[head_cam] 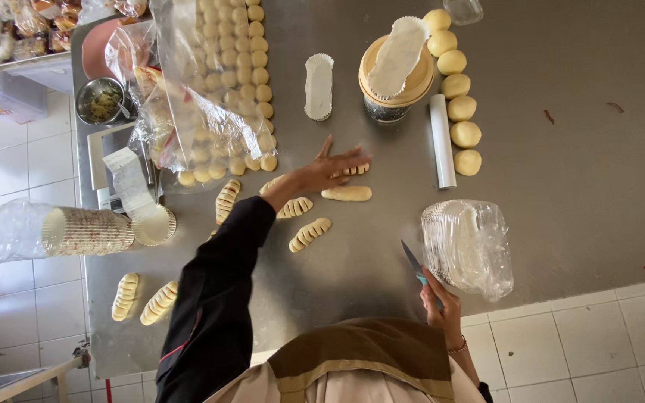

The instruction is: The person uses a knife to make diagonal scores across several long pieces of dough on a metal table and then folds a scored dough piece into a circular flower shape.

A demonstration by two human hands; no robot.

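Centre of frame: our left hand (330, 168), fingers spread and grasping nothing, rests flat on a scored dough piece (354, 171) on the steel counter (561, 149); a smooth dough roll (346, 193) lies just below it. Lower right: our right hand (442, 302), grip clenched on a blue-handled knife (414, 265), blade up, beside bagged paper liners (468, 246). Upper right: a column of dough balls (457, 89) alongside a white rolling pin (442, 140).

steel table (576, 172) | dough balls (458, 89) | scored dough pieces (309, 233) | white rolling pin (442, 140) | paper cups (89, 231)
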